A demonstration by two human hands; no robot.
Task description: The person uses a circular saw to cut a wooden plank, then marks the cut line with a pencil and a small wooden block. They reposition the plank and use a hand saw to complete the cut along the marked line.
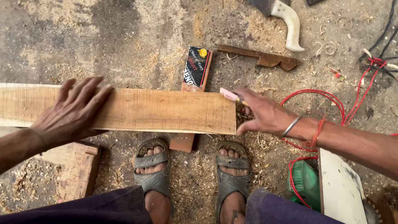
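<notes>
A long pale wooden plank (157,110) lies across in front of me, resting on a small block (184,142) underneath. My left hand (72,112) presses flat on the plank's left part, fingers spread. At the plank's right end, my right hand (263,114) holds a pencil with a pink end (230,95); its thumb touches the plank's end. A metal bangle and a red thread circle that wrist.
My sandalled feet (190,174) stand on a sawdust-covered floor. A printed box (197,66) and a wooden piece (265,58) lie beyond the plank, a white-handled tool (290,23) farther back. Red wires (331,99), a green tool (306,182), a white board (340,186) sit right; a wood block (78,168) sits left.
</notes>
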